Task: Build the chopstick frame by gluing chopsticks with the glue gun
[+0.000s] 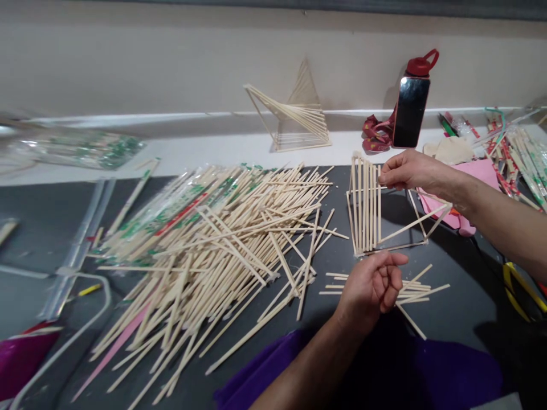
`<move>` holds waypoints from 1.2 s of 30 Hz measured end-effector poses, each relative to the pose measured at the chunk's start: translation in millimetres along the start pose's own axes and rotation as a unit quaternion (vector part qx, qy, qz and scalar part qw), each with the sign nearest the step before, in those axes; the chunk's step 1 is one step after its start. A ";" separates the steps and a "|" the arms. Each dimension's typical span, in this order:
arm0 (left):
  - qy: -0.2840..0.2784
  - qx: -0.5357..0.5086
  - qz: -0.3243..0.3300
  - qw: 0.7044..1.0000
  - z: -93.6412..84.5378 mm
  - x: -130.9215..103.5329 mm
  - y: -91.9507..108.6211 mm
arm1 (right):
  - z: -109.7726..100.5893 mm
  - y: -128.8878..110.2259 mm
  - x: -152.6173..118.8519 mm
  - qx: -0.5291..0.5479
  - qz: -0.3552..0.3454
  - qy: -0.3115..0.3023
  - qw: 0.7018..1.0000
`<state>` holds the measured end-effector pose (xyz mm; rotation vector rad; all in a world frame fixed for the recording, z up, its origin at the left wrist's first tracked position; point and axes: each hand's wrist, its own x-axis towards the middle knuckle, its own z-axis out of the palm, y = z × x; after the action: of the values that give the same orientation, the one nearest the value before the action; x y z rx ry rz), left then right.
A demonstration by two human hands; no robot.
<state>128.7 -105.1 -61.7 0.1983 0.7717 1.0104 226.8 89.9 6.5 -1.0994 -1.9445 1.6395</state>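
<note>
My right hand (pixel 404 171) is closed in a pinch at the upper end of a chopstick (pixel 379 213) in a small wooden frame. Several pale chopsticks (pixel 365 210) stand side by side along the frame's left part, and thin sticks (pixel 416 222) make up its slanting right part. My left hand (pixel 376 282) is just below the frame's near edge, palm turned up and fingers loosely curled, with nothing visible in it. Loose sticks (pixel 416 293) lie under and beside it on the dark tabletop.
A big heap of chopsticks (pixel 239 239) spreads across the left, partly in plastic wrappers. A twisted stick model (pixel 294 119) stands at the back. A phone (pixel 411 114) leans on a red-capped bottle (pixel 421 64). Yellow-handled scissors or pliers (pixel 519 290) lie right; a white cord (pixel 92 319) lies left.
</note>
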 end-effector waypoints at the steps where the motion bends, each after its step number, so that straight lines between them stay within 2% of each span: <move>1: -0.017 0.017 0.008 1.000 -0.2 -1.7 -0.3 | -2.9 -1.0 -0.8 -0.001 -0.001 0.006 1.000; 4: -0.046 0.050 0.031 0.997 -0.5 -6.5 0.3 | -15.8 -8.5 -5.8 -0.003 -0.025 0.033 0.999; 8: -0.037 0.066 0.050 0.996 0.4 -13.9 5.3 | -27.9 -36.3 -31.9 0.014 -0.114 0.064 0.991; 11: -0.014 0.065 0.089 0.994 3.2 -22.0 11.5 | -17.3 -62.2 -69.2 0.016 -0.158 0.054 0.986; 14: -0.023 0.068 0.137 0.988 6.6 -32.5 17.5 | 10.3 -70.8 -107.6 -0.027 -0.180 -0.001 0.983; 16: -0.072 0.087 0.137 0.984 8.4 -39.8 20.5 | 31.3 -61.1 -128.5 -0.079 -0.192 -0.045 0.977; 18: -0.119 0.113 0.120 0.979 9.7 -45.7 21.8 | 49.3 -42.6 -145.8 -0.116 -0.212 -0.042 0.969; 22: -0.149 0.183 0.051 0.970 13.1 -49.2 17.7 | 71.8 -4.9 -174.9 -0.104 -0.235 0.052 0.965; 24: -0.150 0.217 0.030 0.964 15.3 -47.6 12.8 | 78.7 6.0 -187.9 -0.099 -0.230 0.098 0.963; 27: -0.157 0.257 0.021 0.953 18.4 -44.7 3.6 | 86.5 14.0 -204.8 -0.056 -0.193 0.134 0.970; 31: -0.166 0.310 0.004 0.936 19.2 -42.6 -8.0 | 87.1 21.9 -221.5 0.077 -0.108 0.168 0.977; 33: -0.172 0.330 -0.003 0.928 18.1 -41.7 -12.4 | 77.9 27.7 -226.9 0.111 -0.091 0.227 0.963; 36: -0.165 0.342 -0.002 0.925 16.8 -39.5 -16.2 | 49.7 37.5 -229.8 0.150 -0.096 0.336 0.925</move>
<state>139.3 -143.1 -38.1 0.9474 0.7851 0.6424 348.0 -115.0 4.2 -1.1104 -1.2635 1.1838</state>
